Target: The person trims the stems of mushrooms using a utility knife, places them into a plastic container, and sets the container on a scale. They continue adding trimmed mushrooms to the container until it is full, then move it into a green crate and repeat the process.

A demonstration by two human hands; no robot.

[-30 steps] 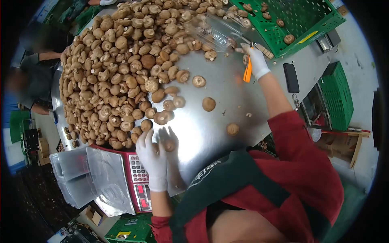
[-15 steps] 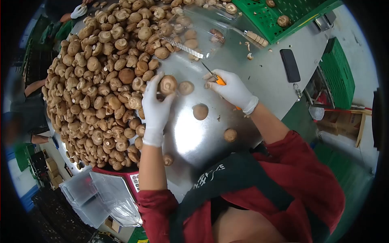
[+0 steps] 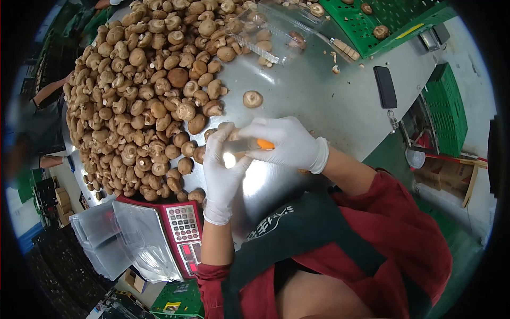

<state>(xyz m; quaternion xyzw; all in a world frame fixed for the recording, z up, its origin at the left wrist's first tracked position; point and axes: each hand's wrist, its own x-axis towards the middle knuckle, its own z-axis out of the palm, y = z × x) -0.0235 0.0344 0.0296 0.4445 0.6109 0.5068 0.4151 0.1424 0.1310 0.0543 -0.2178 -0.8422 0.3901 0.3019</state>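
Observation:
My left hand (image 3: 220, 173), white-gloved, is closed at the right edge of a big heap of brown mushrooms (image 3: 143, 106). A pale mushroom shows partly between its fingers and thumb. Touching or nearly touching it, my right hand (image 3: 287, 141), also gloved, is wrapped round a knife with an orange handle (image 3: 265, 144). The blade points left toward the mushroom in my left hand; its tip is hidden. A single mushroom (image 3: 252, 99) lies on the metal table (image 3: 324, 101) above my hands.
Clear plastic trays (image 3: 276, 32) and a wooden-handled tool (image 3: 345, 49) lie at the top, beside a green crate (image 3: 366, 32). A phone (image 3: 385, 86) rests at the right. A red scale (image 3: 183, 228) and plastic boxes (image 3: 143, 239) are lower left. Another person's arm (image 3: 50, 90) shows at far left.
My right hand has moved left and down with the knife, up to my left hand. My left hand has shifted lower. The view has tilted, showing more of the scale.

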